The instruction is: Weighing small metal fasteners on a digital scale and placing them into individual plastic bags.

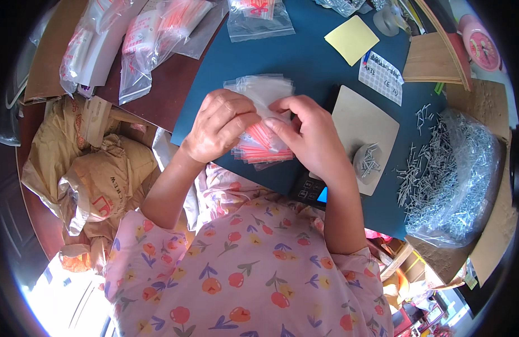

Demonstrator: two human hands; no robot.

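Both my hands are over a stack of small clear zip bags with red print (264, 155), which lies on the dark blue table mat. My left hand (221, 124) is closed, its fingers pinching the left side of a clear plastic bag (266, 96). From the other side my right hand (315, 135) grips the same bag between thumb and curled forefinger. Whether the bag's mouth is parted is hidden by my fingers. Right of my right hand sits a scale (358, 121) with a pale plate, bearing a small clear cup of screws (369, 162).
A large clear bag of screws (459, 185) lies on its side at the right, loose screws (418, 171) spilling from it. Yellow paper notes (352, 40) and a white label sheet (381, 77) lie farther back. Bundled plastic bags (158, 42) cover the far left; brown sacks (110, 174) stand below.
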